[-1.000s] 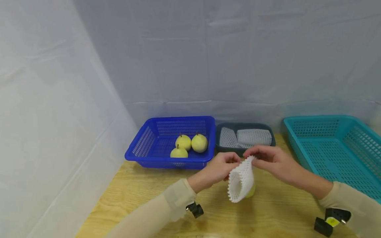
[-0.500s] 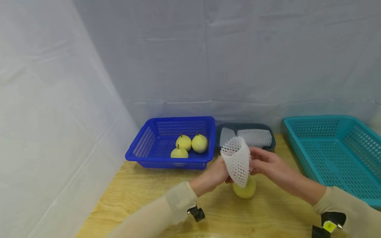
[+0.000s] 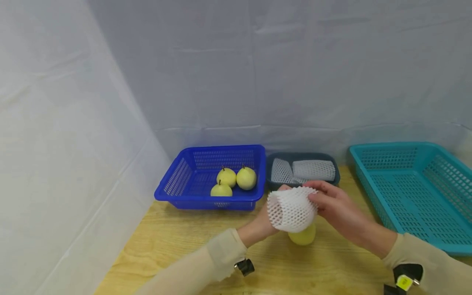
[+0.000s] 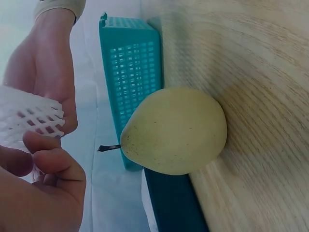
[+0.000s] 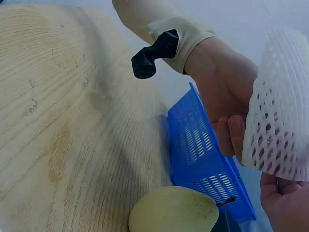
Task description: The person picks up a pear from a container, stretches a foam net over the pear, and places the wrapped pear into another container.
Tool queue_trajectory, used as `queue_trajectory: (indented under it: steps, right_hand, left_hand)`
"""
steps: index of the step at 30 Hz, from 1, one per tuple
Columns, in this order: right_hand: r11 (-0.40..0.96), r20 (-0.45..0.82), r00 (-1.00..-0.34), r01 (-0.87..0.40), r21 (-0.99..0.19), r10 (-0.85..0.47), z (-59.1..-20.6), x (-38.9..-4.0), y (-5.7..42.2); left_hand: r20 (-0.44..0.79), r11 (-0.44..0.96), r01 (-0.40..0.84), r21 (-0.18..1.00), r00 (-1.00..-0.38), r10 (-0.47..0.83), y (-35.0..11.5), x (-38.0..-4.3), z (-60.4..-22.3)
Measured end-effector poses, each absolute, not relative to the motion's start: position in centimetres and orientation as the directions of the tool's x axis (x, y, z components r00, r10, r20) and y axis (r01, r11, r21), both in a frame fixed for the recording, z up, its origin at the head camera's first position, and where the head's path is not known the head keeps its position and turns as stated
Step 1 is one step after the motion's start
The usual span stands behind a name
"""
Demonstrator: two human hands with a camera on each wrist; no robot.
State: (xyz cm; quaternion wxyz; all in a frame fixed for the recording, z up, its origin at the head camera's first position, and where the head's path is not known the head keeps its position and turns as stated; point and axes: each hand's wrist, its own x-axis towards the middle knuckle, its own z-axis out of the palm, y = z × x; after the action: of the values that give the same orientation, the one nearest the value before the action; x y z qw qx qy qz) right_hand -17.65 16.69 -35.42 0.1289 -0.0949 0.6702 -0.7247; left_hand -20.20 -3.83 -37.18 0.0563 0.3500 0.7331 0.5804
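Observation:
A white foam fruit net (image 3: pixel 293 209) is held by both hands just above a yellow-green pear (image 3: pixel 303 236). The net's wide mouth faces left in the head view. My left hand (image 3: pixel 261 223) is largely behind the net there; the left wrist view shows its curled thumb and fingers (image 4: pixel 58 162) gripping the net's edge. On the other side, my right hand (image 3: pixel 341 209) pinches the net between thumb and fingers. The pear stands upright on the wooden table, stem (image 4: pixel 109 148) up, apart from both hands.
A blue basket (image 3: pixel 212 198) with 3 pears (image 3: pixel 246 178) stands at the back left. Beside it, a small dark tray (image 3: pixel 271 180) holds more foam nets (image 3: pixel 314 169). To the right is a teal basket (image 3: pixel 391 213). A pale sheet (image 3: pixel 295 73) hangs behind.
The net swings from facing down and left to upright, then tips so its mouth points left. Both hands keep hold of it, while the pear comes into fuller view below.

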Motion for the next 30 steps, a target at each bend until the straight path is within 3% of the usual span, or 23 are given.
queue_trajectory:
  steps: [5,7,10,16,30]
  right_hand:
    - [-0.074,-0.026,-0.951,0.051,-0.996,-0.307,-35.7,-17.7,16.8]
    - [-0.07,-0.012,-0.954,0.035,-0.997,-0.301,-35.9,-17.7,16.9]
    - [-0.058,0.004,-0.96,0.013,-0.998,-0.279,-36.2,-17.7,17.0]
    - [-0.055,-0.023,-0.972,0.037,-0.998,-0.235,-36.4,-17.8,16.7]
    - [0.053,-0.096,-0.988,0.09,-0.995,-0.123,-37.6,-18.2,16.5]
  left_hand:
    - [0.043,-0.011,0.044,0.999,-0.877,0.478,-3.3,-20.0,-37.4]
    - [-0.065,-0.058,-0.1,0.993,-0.898,0.435,-3.1,-20.0,-37.3]
    - [-0.151,-0.104,-0.208,0.973,-0.903,0.402,-3.0,-20.2,-37.3]
    - [-0.225,-0.071,-0.281,0.957,-0.874,0.43,-3.1,-20.6,-37.7]
    - [-0.184,0.032,-0.189,0.981,-0.877,0.444,-3.1,-20.7,-38.5]
